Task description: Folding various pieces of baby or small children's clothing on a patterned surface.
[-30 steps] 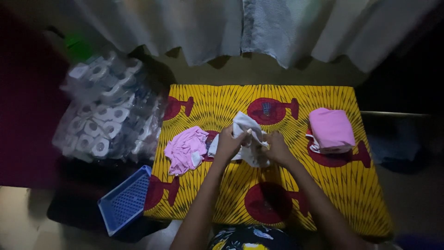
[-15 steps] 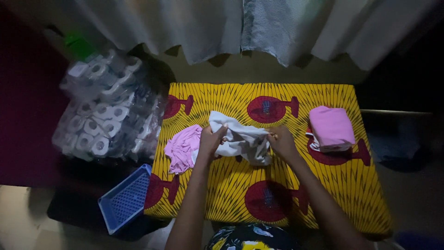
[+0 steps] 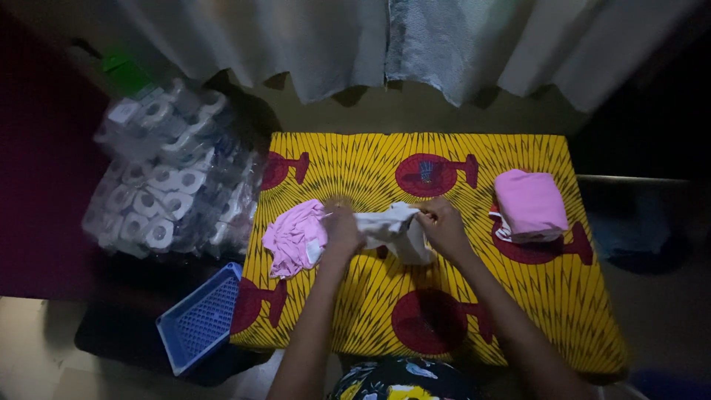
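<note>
White cloth [image 3: 389,226] stretched left-right above the yellow-red surface [image 3: 452,311], long axis across the body, left hand [image 3: 342,230] and right hand [image 3: 442,224] each pinching one end, grip closed.

crumpled garment [image 3: 295,237] left | held cloth [image 3: 392,226] centre | folded stack [image 3: 530,205] right

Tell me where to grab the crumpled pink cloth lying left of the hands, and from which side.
Grip the crumpled pink cloth at its raised, bunched middle, coming from above and from the table's left edge. It lies loose in folds, and the left hand crowds its right side.
</note>
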